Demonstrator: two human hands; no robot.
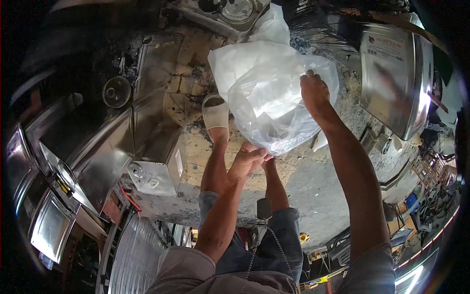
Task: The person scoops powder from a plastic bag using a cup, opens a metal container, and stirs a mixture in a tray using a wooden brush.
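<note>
A translucent white plastic bag [279, 98] hangs spread between my two hands, in front of my legs. My left hand [247, 160] is closed on its lower edge, with thumb and fingers pinched together. Farther right and higher, my right hand [314, 90] grips the bag's right side with bent fingers. Behind the bag, a white sheet-like piece [225, 66] shows at the upper left; whether it is part of the same bag I cannot tell.
Shiny metal cans stand at left, one [152, 171] near my left forearm. A large metal tin [389, 73] stands at right. A metal piece with round openings [225, 17] lies at the top. A round funnel-like part [116, 92] is at upper left.
</note>
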